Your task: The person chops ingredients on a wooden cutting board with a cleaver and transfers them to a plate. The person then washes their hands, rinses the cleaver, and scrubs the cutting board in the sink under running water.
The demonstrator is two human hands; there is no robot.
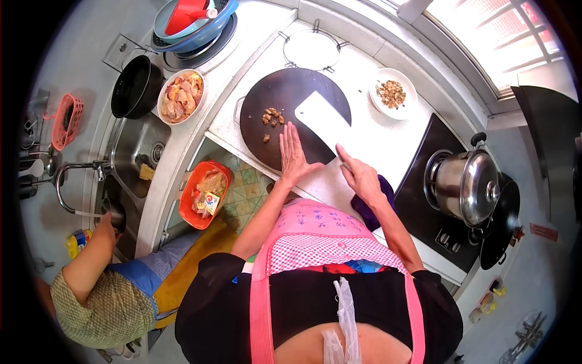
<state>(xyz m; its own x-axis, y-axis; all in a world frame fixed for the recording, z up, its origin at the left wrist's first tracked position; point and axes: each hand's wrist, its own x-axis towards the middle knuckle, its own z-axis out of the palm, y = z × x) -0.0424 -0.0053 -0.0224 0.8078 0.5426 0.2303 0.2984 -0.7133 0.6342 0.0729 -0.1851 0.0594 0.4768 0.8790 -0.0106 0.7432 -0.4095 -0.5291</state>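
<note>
Small brown pieces (pixel 272 116) lie on the round dark board (pixel 260 91). My left hand (pixel 294 159) is over the board's lower edge, just below the pieces, its fingers stretched and its thumb out to the side; it holds nothing. A broad pale cleaver (pixel 324 121) lies slantwise over the board's right part. At the cleaver's near end is my right hand (pixel 364 179), its index finger extended along the blade and its other fingers curled; the handle is hidden under the hand. A white bowl (pixel 410 109) with chopped brown bits (pixel 391 94) stands right of the board.
A lidded steel pot (pixel 458 185) stands on the stove (pixel 454 239) at right. Left are a bowl of raw meat (pixel 182 97), a black pot (pixel 136 88) and the sink (pixel 134 142). Another person (pixel 109 303) works there. An orange basket (pixel 188 209) sits below the counter.
</note>
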